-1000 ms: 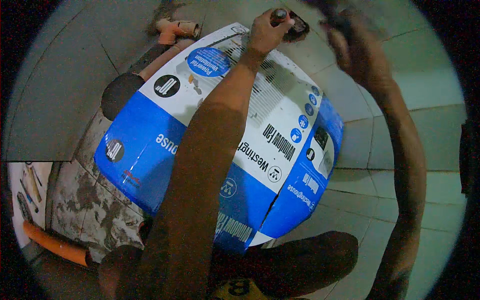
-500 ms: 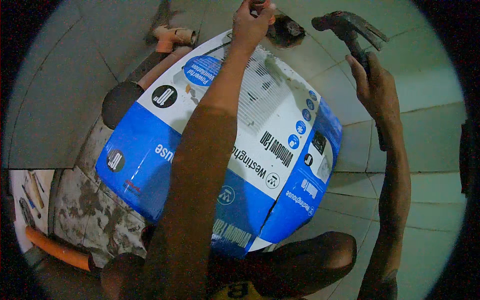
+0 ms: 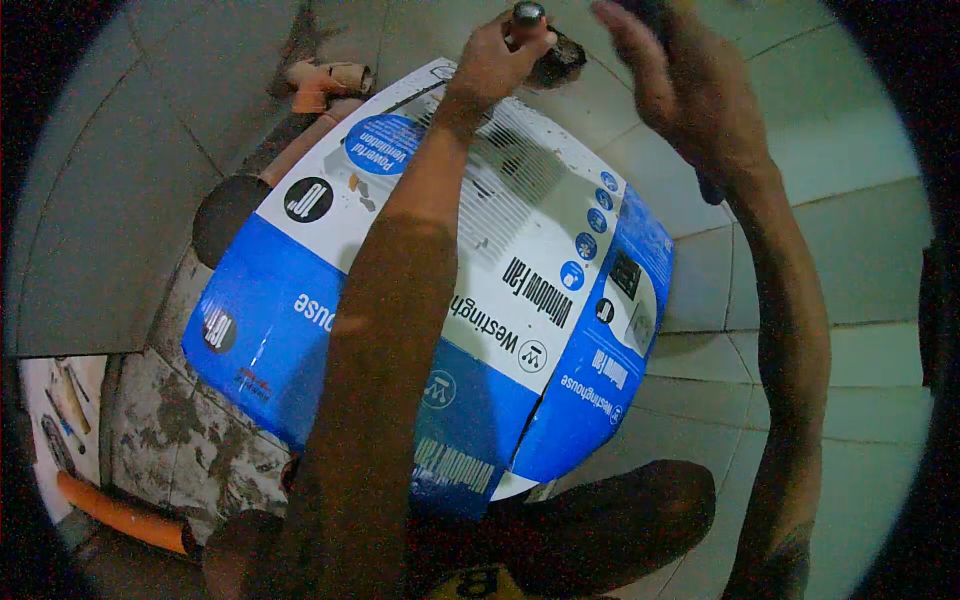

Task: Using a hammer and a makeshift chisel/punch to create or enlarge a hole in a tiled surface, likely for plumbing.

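Observation:
Near the top, my left hand grips an upright chisel with a metal top and reddish handle, over a dark, rough hole in the tiles. To its right, my right hand is closed on a hammer; its handle shows below my palm and the head is mostly hidden at the upper edge. A blue and white printed cardboard box lies beneath my left forearm, stretching from my knees to that hole.
Orange branched pipe fitting and a pipe lie left of the box. An orange pipe lies lower left beside dirty tiles and a white sheet holding several tools. My bent knee is at the bottom; tiled surfaces surround everything.
Half a second ago the hammer was raised at the right with its head visible; my right hand has since swung up and leftward toward the chisel. My left hand stays on the chisel.

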`<state>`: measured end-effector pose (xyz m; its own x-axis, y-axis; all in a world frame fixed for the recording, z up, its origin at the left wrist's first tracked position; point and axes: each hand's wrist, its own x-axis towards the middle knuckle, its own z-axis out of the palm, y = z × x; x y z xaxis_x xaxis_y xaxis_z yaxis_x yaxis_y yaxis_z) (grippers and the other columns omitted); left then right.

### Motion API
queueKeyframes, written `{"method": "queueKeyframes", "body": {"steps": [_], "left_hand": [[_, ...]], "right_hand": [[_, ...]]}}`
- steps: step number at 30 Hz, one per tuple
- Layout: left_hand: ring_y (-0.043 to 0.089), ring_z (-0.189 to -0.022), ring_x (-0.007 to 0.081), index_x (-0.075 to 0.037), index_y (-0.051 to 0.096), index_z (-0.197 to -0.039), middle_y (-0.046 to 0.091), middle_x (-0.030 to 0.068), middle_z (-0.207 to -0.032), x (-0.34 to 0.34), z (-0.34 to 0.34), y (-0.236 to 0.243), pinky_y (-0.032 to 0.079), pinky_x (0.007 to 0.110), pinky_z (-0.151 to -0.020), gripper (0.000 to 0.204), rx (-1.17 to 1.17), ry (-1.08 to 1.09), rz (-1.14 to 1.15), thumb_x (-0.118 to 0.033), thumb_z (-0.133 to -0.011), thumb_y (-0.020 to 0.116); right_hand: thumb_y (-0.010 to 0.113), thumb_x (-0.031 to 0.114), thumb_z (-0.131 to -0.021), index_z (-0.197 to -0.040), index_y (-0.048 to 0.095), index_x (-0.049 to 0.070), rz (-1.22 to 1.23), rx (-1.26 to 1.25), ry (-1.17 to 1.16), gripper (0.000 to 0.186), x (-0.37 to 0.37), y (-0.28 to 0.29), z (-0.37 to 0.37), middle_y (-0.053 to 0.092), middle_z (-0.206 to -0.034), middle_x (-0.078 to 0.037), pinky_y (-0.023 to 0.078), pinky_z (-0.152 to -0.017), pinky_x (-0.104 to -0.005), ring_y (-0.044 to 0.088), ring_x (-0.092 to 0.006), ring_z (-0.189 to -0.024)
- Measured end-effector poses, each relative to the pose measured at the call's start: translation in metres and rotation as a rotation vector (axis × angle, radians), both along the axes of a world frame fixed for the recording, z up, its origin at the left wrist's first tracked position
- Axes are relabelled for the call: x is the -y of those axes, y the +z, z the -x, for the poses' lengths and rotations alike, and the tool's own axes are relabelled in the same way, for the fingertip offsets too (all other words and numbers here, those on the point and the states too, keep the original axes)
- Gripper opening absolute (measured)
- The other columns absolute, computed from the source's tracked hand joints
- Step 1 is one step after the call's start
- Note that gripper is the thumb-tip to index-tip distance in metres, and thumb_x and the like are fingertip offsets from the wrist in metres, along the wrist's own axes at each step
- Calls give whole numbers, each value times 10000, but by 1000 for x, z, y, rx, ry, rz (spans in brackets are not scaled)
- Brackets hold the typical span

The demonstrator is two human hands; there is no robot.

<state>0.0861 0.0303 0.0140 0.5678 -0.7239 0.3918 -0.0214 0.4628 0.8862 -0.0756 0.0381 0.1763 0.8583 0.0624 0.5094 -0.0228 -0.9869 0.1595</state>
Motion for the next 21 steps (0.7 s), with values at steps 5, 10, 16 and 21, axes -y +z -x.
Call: {"method": "queueKeyframes", "body": {"steps": [5,10,16,21], "left_hand": [[594,-843,152,-41,655,-1021,657,64,-918,18,-8,-13,486,310,-797,382,77,83,283,-343,-799,725],[578,-825,119,-44,649,-1004,647,29,-907,21,-9,-24,483,302,-779,283,52,83,396,-264,-832,699],[572,-799,213,-28,585,-1007,599,82,-874,40,-29,-35,478,333,-732,341,-436,-515,678,-331,-868,659],[552,-788,191,-23,594,-962,590,56,-848,49,-32,-58,464,354,-736,230,71,152,228,-242,-894,606]], "right_hand": [[547,274,-942,-1071,543,34,133,-291,-437,272,-5,15,-18,635,-793,-242,466,-626,-504,604,-449,-723],[578,240,-936,-952,513,-30,38,-10,-116,278,-12,21,-11,597,-664,-171,461,-499,-377,601,-265,-550],[573,237,-941,-952,512,-29,174,-298,-376,273,-21,21,-28,607,-684,-170,475,-515,-382,606,-262,-569],[574,212,-938,-949,537,-39,41,-64,-96,255,-27,26,-29,594,-678,-193,473,-527,-377,606,-278,-582]]}}
